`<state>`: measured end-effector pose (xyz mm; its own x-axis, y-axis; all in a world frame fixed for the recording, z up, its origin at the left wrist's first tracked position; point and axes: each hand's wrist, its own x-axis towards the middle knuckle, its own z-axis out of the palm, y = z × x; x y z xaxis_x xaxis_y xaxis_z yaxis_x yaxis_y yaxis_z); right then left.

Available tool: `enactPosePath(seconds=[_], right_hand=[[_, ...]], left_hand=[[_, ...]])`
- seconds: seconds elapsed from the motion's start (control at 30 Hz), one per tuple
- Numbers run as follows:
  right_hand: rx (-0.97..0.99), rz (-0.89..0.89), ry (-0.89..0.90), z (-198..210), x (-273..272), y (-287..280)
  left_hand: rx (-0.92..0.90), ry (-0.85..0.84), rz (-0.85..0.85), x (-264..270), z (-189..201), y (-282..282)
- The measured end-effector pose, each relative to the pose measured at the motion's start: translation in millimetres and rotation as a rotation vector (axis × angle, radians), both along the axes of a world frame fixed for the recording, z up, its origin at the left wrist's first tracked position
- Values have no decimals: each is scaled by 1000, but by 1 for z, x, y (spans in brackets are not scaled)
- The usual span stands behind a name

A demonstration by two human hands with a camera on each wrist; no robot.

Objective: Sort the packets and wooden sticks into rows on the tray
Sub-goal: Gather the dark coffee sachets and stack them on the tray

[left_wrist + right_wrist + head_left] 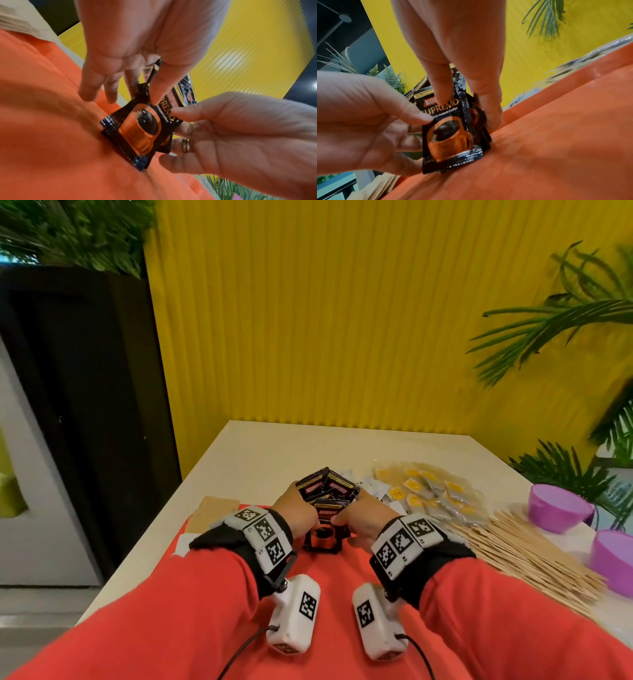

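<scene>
Both hands [325, 517] w/ coffee packets [327, 491]

Glossy black foil coffee packets [452, 135] are catching light on a matt orange tray [556, 148]. At two o'clock, pale bare wooden sticks [520, 556] are lying beside shiny clear-plastic sachets [431, 491].

The head camera is looking down from above; both wrist cameras are sharing a close, low view of the black coffee packets [144, 129].
</scene>
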<state>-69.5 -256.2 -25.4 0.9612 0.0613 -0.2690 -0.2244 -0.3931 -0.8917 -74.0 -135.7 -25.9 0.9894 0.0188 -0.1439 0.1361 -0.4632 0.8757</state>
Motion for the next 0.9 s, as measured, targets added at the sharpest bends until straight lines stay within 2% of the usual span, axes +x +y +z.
enactPosePath(seconds=[0.07,0.23,0.33,0.47,0.57,0.9], right_hand=[[51,-27,-27,5,-6,0],[105,-30,-75,10,-17,-1],[174,-68,-48,7,-14,-2],[408,-148,61,7,-13,-5],[535,-151,57,5,-15,-8],[899,-130,33,-5,-8,-13]], left_hand=[[49,-5,-6,0,-2,0],[-10,-66,-50,-1,-4,0],[-141,-93,-38,0,-5,-1],[-304,-41,28,1,-9,0],[-451,-18,48,2,-11,-2],[-640,20,17,-2,-6,-5]])
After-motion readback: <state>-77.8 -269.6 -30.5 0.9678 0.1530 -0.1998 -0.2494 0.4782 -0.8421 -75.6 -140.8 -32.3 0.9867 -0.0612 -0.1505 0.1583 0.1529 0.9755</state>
